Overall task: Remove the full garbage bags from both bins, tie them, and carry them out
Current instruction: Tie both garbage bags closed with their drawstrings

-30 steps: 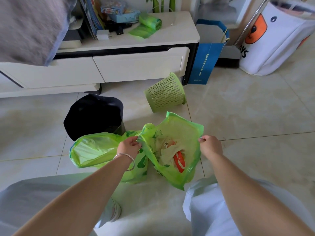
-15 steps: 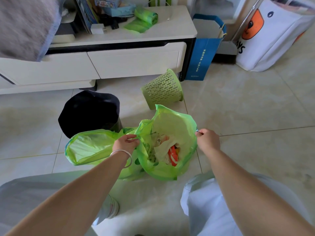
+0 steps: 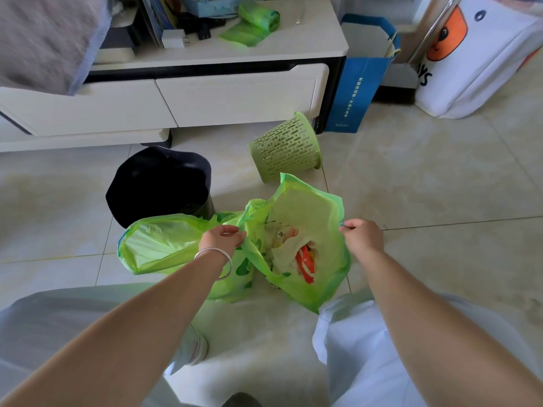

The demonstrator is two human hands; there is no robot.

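Two green garbage bags sit on the tiled floor in front of me. The right bag gapes open, showing white paper and an orange wrapper inside. My left hand, with a silver bangle on the wrist, pinches its left rim. My right hand pinches its right rim. The left bag lies beside it with its mouth open toward the left. Behind them stands a black bin with nothing inside, and a green slotted bin lies tipped on its side.
A white low cabinet runs along the back, with a roll of green bags on top. A blue paper bag and a white tote stand at the right. My knees in light trousers fill the bottom.
My hands have kept their hold on the right bag's rim, shifting it a little; its mouth stays spread open. The camera view has tilted slightly.
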